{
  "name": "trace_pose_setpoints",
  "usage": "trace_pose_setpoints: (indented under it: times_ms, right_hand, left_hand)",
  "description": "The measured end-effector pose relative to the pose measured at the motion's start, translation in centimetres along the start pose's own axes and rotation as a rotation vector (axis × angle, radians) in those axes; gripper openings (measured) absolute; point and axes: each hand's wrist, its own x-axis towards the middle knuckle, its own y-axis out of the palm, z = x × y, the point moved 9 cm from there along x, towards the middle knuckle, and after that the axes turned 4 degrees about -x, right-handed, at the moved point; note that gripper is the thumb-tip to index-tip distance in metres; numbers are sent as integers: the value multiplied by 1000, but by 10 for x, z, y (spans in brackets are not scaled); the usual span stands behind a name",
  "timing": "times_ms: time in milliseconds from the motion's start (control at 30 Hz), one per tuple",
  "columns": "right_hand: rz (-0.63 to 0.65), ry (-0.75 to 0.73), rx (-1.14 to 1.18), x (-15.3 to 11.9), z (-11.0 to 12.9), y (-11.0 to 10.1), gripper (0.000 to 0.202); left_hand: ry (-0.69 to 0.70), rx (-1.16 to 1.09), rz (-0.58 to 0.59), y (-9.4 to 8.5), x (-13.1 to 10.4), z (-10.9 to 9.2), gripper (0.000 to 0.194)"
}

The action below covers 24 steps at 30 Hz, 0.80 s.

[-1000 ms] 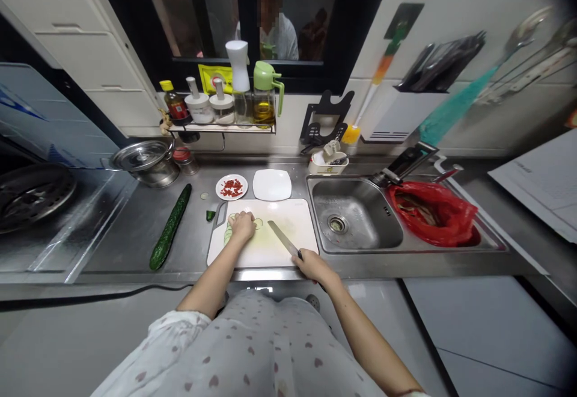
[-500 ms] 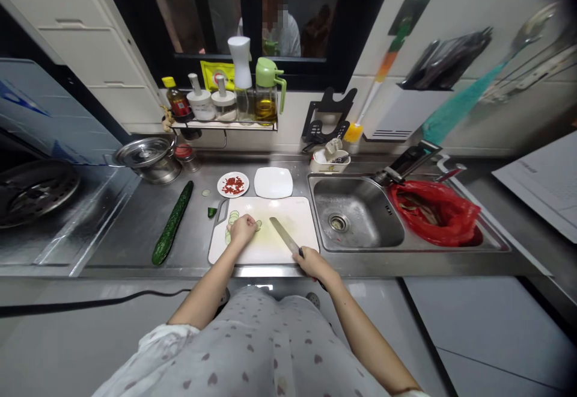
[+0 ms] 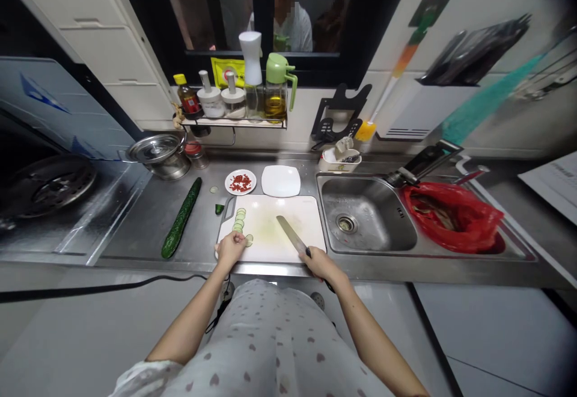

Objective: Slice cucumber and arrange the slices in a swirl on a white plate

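Lower centre of the frame, the right hand is wrapped round the knife over the cutting board; left of it, the left hand meets a loose slice, pinching or not I cannot tell; brushing upward could scatter the slice row; a leftward blade slip could nick fingers

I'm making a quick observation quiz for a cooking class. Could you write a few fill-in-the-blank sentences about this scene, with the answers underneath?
1. The right hand grips the handle of a ____.
2. Seen in this view, the whole cucumber lies to the ____ of the board.
3. The small pieces on the round plate are coloured ____.
4. The lid of the jug is coloured ____.

Missing words: knife; left; red; green.
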Motion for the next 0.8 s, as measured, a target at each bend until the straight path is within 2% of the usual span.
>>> trace_pose_setpoints:
  times_ms: [200,400,633,800]
  right_hand:
    - [5,19,-13,-2,1,-3,32]
    - [2,24,17,-2,1,-2,34]
    - [-12,-3,92,3,-5,3,30]
    - [-132,-35,267,8,-15,7,26]
  left_hand:
    - [-35,54,-47,-14,6,19,15]
    - [-59,85,-80,-23,11,30,14]
    - [-53,120,-88,-25,10,31,13]
    - [-27,129,-97,-25,11,28,14]
